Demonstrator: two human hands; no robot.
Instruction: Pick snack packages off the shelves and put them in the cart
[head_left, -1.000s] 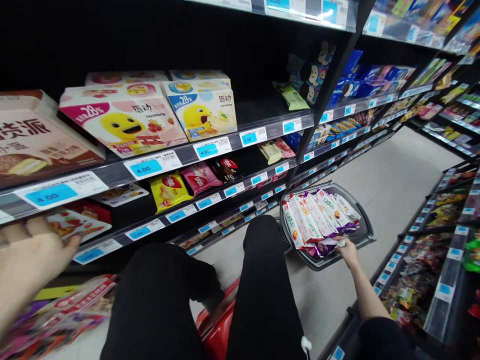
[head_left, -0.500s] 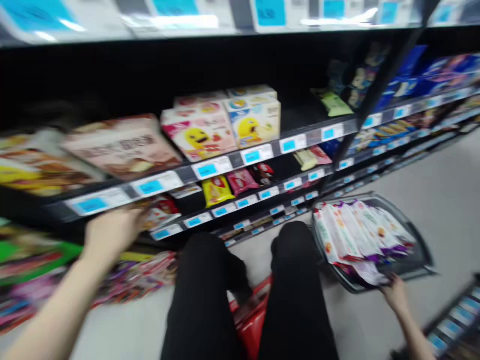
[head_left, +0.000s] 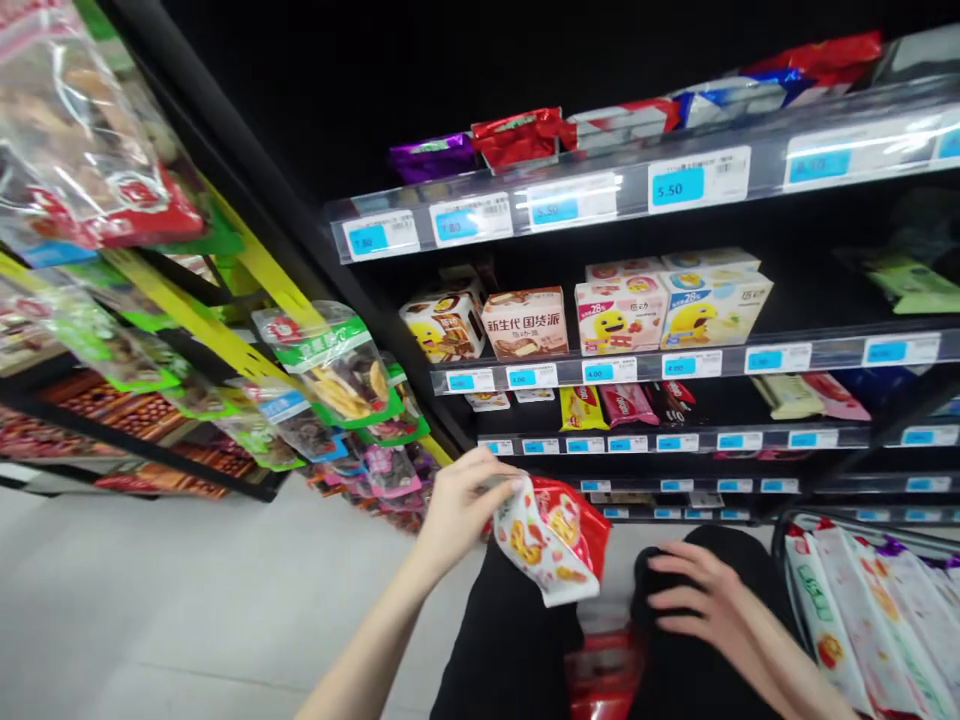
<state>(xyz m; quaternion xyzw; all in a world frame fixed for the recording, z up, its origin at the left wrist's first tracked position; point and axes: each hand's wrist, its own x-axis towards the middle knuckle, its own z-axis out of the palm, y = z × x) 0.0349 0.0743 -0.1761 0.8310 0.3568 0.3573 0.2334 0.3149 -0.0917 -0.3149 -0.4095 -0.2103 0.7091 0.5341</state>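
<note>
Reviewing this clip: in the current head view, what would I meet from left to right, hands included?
Green-banded hanging bag, left hand, red-and-white packet, right hand, long white packets.

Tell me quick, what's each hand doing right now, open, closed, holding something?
Left hand: closed, pinching the red-and-white snack packaging by its upper edge.
Right hand: open, nothing visible in it.
</note>
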